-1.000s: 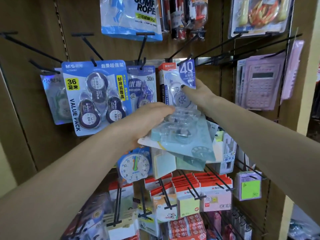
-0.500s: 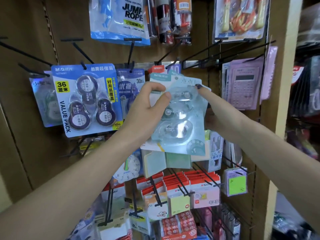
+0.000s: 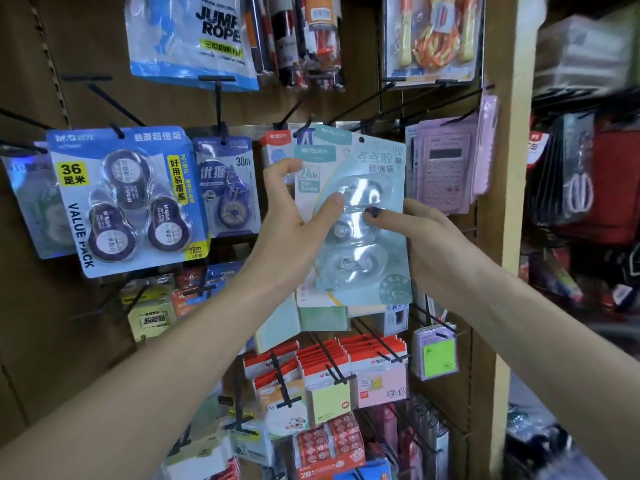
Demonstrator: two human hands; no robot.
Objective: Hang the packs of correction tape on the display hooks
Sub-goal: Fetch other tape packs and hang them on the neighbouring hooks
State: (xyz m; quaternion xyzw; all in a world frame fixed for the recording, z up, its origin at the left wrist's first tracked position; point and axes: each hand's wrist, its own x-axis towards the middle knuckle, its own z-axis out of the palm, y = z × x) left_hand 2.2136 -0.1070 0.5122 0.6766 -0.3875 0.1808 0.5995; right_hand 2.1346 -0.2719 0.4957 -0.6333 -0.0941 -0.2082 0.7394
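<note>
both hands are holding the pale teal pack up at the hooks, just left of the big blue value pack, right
Not quite. The head view shows both the left hand and right hand holding the pale teal pack up at the hooks, but it is to the right of the big blue value pack, not left.

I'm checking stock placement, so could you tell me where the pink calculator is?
Head view, right of centre: the pink calculator hangs just right of the teal pack held in both hands.

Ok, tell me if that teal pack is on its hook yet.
Cannot tell: teal pack is tilted, gripped by both hands, its hang hole looks empty.
</note>
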